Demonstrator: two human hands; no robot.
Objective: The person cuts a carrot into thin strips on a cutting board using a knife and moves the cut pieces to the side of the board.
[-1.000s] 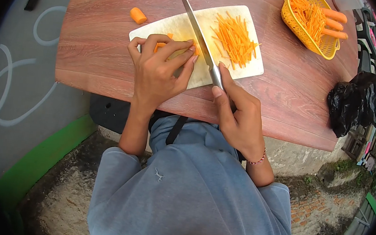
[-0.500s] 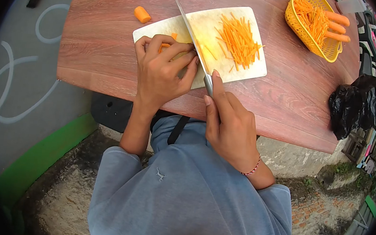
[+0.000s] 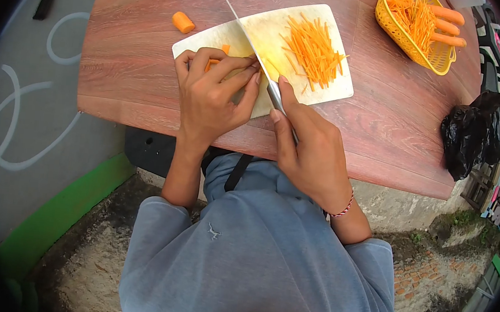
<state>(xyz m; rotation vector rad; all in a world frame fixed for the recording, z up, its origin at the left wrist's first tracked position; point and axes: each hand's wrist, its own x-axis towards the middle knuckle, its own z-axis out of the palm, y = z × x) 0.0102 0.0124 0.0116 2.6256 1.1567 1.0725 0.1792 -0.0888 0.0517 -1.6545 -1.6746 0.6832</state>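
Note:
My right hand (image 3: pixel 310 143) is wrapped round the handle of a knife (image 3: pixel 249 40), whose blade slants up and left across a white cutting board (image 3: pixel 342 84). Against the left side of the blade, my left hand (image 3: pixel 216 96) has its fingers bent and pressed down on carrot pieces (image 3: pixel 212 63), mostly hidden beneath them. A pile of carrot strips (image 3: pixel 316 50) lies on the board's right part, and a few thin strips are just right of the blade. Beyond the board's upper left corner lies a carrot chunk (image 3: pixel 182 22) on the wooden table.
A yellow basket (image 3: pixel 442 64) with shredded carrot and three whole carrots (image 3: pixel 448 28) stands at the table's upper right. A black plastic bag (image 3: pixel 475 134) hangs at the right edge of the reddish wooden table (image 3: pixel 134 57). Part of a clear container shows at the top right.
The knife and my right hand have shifted slightly up and left, with the handle tilted more. The whole view has moved a little. My left hand keeps its bent hold.

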